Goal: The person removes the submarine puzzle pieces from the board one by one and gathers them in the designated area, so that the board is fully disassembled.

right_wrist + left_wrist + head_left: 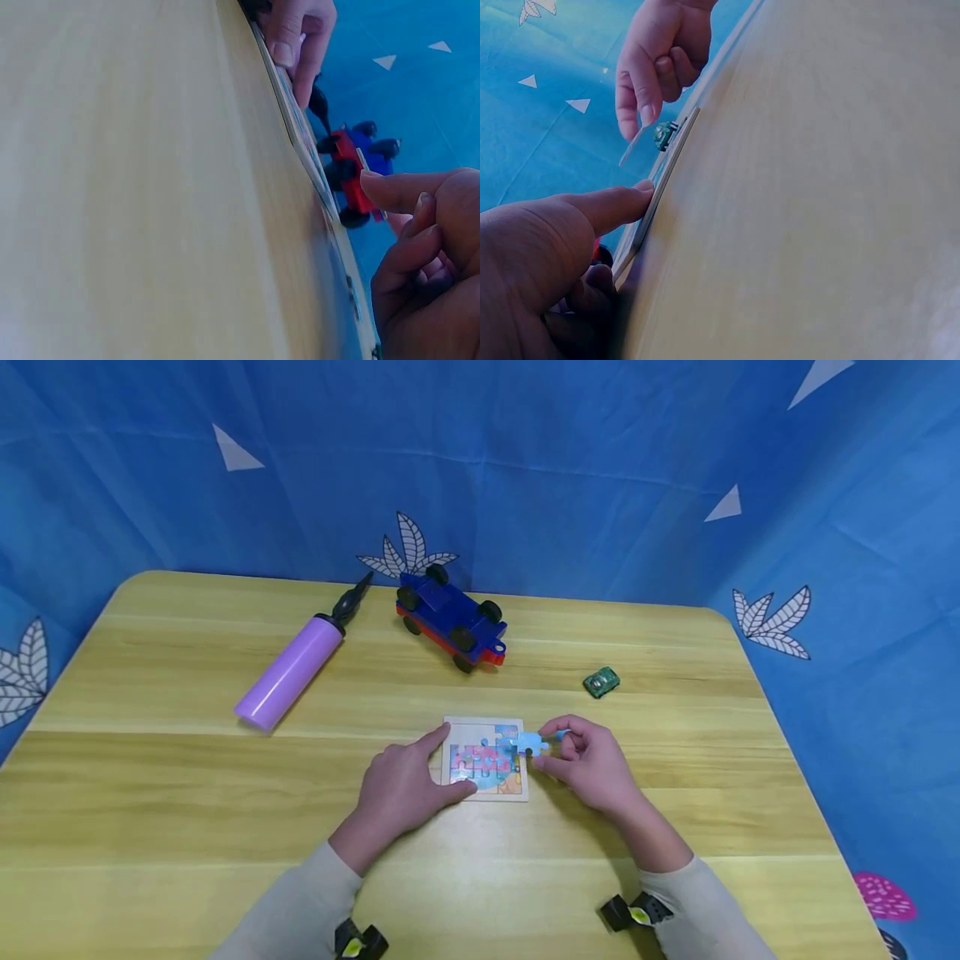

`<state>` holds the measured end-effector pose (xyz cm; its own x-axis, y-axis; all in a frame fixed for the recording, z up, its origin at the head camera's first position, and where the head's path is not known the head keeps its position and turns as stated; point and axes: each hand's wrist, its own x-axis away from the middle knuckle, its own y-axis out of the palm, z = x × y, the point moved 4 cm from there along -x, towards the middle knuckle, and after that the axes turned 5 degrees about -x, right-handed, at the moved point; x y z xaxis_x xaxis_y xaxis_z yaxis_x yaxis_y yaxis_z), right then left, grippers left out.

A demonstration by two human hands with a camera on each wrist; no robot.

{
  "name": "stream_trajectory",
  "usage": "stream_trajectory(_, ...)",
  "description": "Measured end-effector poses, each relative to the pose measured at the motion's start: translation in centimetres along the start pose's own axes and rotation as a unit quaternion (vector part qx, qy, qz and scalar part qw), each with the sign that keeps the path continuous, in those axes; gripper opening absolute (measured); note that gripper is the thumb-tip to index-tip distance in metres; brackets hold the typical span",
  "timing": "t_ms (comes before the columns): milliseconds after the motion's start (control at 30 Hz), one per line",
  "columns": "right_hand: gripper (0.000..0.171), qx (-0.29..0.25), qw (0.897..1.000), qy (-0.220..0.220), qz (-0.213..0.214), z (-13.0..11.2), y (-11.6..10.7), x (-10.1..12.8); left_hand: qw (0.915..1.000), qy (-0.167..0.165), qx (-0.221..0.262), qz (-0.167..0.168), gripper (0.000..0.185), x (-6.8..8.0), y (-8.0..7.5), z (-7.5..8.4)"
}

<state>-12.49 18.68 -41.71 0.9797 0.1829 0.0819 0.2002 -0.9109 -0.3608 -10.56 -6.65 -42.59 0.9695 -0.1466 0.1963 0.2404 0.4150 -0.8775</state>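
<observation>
A square jigsaw puzzle board (487, 794) lies on the table with joined pink and blue pieces in it. My left hand (405, 785) holds the board from its left side, thumb over the front edge and index finger at the back left corner. In the left wrist view the thumb (615, 206) rests on the board. My right hand (592, 764) pinches a light blue jigsaw piece (530, 743) between thumb and index finger, over the board's right edge. In the left wrist view this piece (630, 148) is tilted and raised above the board. Another blue bit shows by the right fingers.
Behind the board a blue and red toy car (453, 618) lies wheels up. A purple hand pump (292, 672) with a black nozzle lies at the back left. Toward the back right sits a small green toy car (602, 682). A blue cloth (480, 485) hangs behind the table.
</observation>
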Motion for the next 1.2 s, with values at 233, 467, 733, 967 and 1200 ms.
stream_trajectory(233,0.03,0.001,1.0,-0.002,0.026,0.8,-1.6,0.7,1.0,0.005,-0.002,0.005,0.097,0.0,0.2,0.0)
stream_trajectory(467,0.032,-0.014,0.999,0.01,0.045,1.8,-3.4,1.2,0.9999,0.011,0.004,0.013,0.096,0.0,0.3,-0.1)
stream_trajectory(733,0.034,-0.005,0.998,0.024,0.059,2.2,-5.1,1.6,0.9999,0.004,0.004,0.009,0.096,-0.1,0.2,-0.1)
stream_trajectory(967,0.035,0.009,0.997,0.03,0.068,2.9,-6.4,1.6,0.9999,0.005,0.005,0.013,0.096,0.0,0.1,-0.1)
stream_trajectory(1200,0.034,0.027,0.996,0.038,0.075,3.6,-7.4,1.3,0.9999,0.003,0.004,0.009,0.096,0.0,0.2,-0.1)
